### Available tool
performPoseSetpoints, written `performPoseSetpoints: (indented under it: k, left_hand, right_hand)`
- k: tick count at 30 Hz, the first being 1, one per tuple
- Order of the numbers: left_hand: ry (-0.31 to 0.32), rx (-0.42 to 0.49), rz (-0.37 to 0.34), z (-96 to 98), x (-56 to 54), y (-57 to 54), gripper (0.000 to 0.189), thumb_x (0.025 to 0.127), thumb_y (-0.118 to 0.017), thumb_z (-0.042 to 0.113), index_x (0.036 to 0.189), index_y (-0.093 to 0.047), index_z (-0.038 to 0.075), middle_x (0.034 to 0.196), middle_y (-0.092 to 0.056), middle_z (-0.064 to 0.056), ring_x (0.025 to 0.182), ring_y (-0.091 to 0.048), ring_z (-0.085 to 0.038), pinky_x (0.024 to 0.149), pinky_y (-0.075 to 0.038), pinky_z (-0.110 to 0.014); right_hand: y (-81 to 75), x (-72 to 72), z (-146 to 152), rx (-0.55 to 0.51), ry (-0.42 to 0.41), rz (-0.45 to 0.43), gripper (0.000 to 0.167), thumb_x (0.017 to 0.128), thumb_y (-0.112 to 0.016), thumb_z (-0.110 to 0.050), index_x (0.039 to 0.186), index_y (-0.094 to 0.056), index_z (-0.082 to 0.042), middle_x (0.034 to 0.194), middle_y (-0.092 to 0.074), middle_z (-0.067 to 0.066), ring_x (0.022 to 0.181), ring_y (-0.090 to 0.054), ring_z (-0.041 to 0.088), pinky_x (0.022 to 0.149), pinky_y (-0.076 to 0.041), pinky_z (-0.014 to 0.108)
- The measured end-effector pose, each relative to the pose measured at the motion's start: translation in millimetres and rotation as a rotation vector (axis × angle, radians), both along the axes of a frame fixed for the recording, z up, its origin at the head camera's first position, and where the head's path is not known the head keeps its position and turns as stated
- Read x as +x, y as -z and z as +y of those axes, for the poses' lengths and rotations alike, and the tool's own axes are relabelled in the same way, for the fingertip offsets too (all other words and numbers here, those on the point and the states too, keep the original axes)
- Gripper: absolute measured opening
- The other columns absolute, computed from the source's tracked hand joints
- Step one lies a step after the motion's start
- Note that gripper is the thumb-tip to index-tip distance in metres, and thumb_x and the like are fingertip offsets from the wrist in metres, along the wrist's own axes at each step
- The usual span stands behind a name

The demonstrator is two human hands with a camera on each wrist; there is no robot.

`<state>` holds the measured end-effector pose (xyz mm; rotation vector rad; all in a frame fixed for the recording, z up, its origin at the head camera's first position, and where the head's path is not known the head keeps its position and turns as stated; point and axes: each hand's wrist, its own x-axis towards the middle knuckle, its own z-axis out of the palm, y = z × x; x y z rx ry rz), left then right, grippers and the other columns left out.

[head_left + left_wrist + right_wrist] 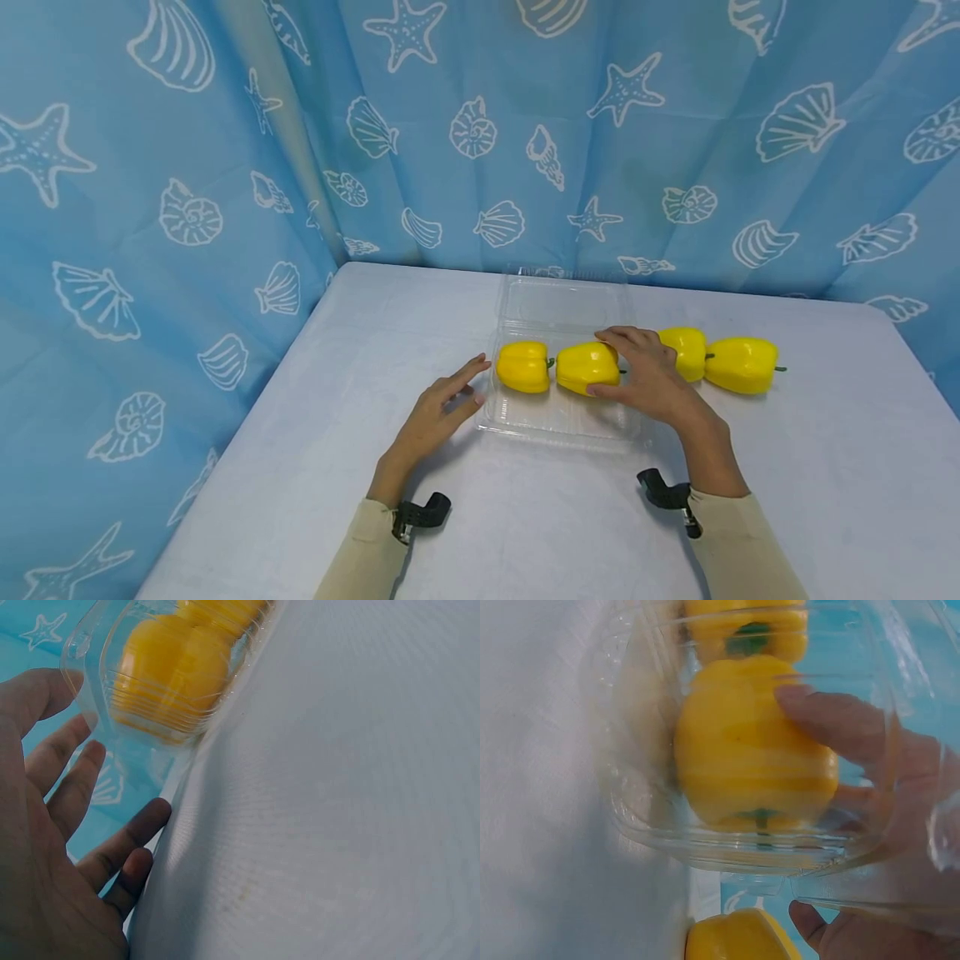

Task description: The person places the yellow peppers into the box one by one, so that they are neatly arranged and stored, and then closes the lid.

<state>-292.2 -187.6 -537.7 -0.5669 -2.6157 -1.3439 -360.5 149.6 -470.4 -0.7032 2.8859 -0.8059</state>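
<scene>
A clear plastic clamshell box (551,419) lies on the white table with its lid (564,298) folded back toward the curtain. Inside, at the left, sits a yellow bell pepper (519,367) with a green stem. To its right is a second yellow bell pepper (583,368), which my right hand (651,373) grips between thumb and fingers. The right wrist view shows this gripped pepper (742,742) through the box wall. My left hand (433,417) is by the box's left edge, its fingers spread and thumb and fingertips right at the wall.
Just right of the box, a yellow bell pepper (684,352) stands partly hidden behind my right hand. Beside it lies another yellow bell pepper (741,365), stem pointing right. A blue curtain (465,158) with white shell prints hangs along the table's back and left.
</scene>
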Motion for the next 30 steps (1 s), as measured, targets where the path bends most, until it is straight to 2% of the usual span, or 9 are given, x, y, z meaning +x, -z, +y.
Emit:
performPoseSetpoints:
  k: [3,9,18,27,30]
  left_hand:
    - [-0.001,-0.001,-0.005,0.8,-0.6,0.4,0.050,0.103,-0.055,0.040,0.151,-0.047,0.029,0.158,-0.036,0.015,0.108,-0.057,-0.013,0.097,-0.045,-0.045]
    - [-0.002,0.003,-0.007,2.2,0.1,-0.4,0.050,0.103,-0.055,0.039,0.151,-0.047,0.029,0.158,-0.036,0.016,0.108,-0.057,-0.013,0.097,-0.044,-0.046]
    - [-0.010,-0.003,-0.028,1.6,0.9,-0.3,0.050,0.102,-0.055,0.042,0.151,-0.047,0.033,0.157,-0.034,0.019,0.108,-0.056,-0.012,0.099,-0.044,-0.046]
    - [-0.009,-0.009,-0.026,1.8,2.0,0.1,0.049,0.103,-0.057,0.036,0.151,-0.047,0.032,0.158,-0.036,0.013,0.108,-0.057,-0.014,0.098,-0.044,-0.048]
    - [-0.010,-0.011,-0.025,1.1,1.0,-0.6,0.050,0.103,-0.056,0.037,0.151,-0.046,0.032,0.158,-0.035,0.015,0.108,-0.057,-0.013,0.098,-0.045,-0.047]
  right_hand:
    - [-2.6,0.1,1.1,0.011,0.000,0.006,0.085,0.083,-0.080,-0.044,0.150,-0.041,-0.009,0.151,-0.036,0.019,0.139,-0.023,0.045,0.103,-0.014,0.071]
    - [-12.4,3.0,4.7,0.016,0.016,-0.005,0.088,0.083,-0.078,-0.051,0.151,-0.039,-0.011,0.154,-0.033,0.021,0.141,-0.019,0.045,0.105,-0.010,0.073]
    - [-22.4,10.0,17.9,-0.048,0.047,0.011,0.083,0.085,-0.078,-0.049,0.149,-0.043,-0.010,0.153,-0.035,0.020,0.141,-0.019,0.045,0.106,-0.009,0.074]
    - [-26.6,13.7,38.2,-0.042,0.108,0.077,0.081,0.087,-0.074,-0.052,0.149,-0.043,-0.010,0.153,-0.036,0.021,0.139,-0.021,0.045,0.106,-0.014,0.072]
    - [-29.5,13.8,45.9,-0.026,0.120,0.094,0.081,0.088,-0.073,-0.053,0.149,-0.043,-0.008,0.152,-0.036,0.022,0.139,-0.021,0.046,0.106,-0.014,0.073]
